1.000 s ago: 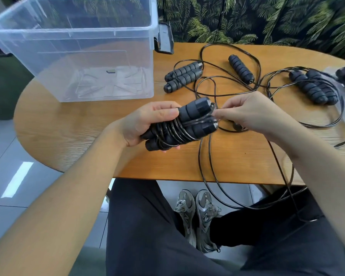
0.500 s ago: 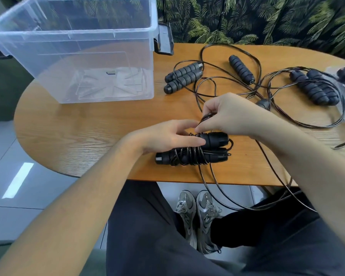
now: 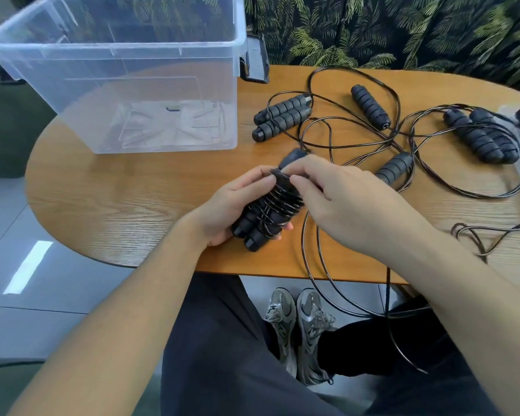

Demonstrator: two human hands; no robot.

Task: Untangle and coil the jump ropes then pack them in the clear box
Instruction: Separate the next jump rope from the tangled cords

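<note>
Rope bundle held over the near worktop edge

Handles (image 3: 264,217) of one jump rope lie side by side in the left hand (image 3: 231,205), whose fingers curl under and around them; black cord is wound round the pair in many turns. The right hand (image 3: 339,199) pinches the cord at the bundle's far end with thumb and fingertips. The bundle sits just above the near middle of the worktop (image 3: 126,199), tilted with its far end raised. From it a loose cord (image 3: 309,265) hangs over the near edge and loops down toward the person's lap.

The box (image 3: 138,73) stands at the far left of the worktop, open at the top, with no rope in it. To its right lie two paired handles (image 3: 279,117), and farther right a single handle (image 3: 369,106) and another (image 3: 393,168), all in tangled cord. At the far right lies another pair (image 3: 480,135). A cord knot (image 3: 474,235) rests near the right edge.
</note>
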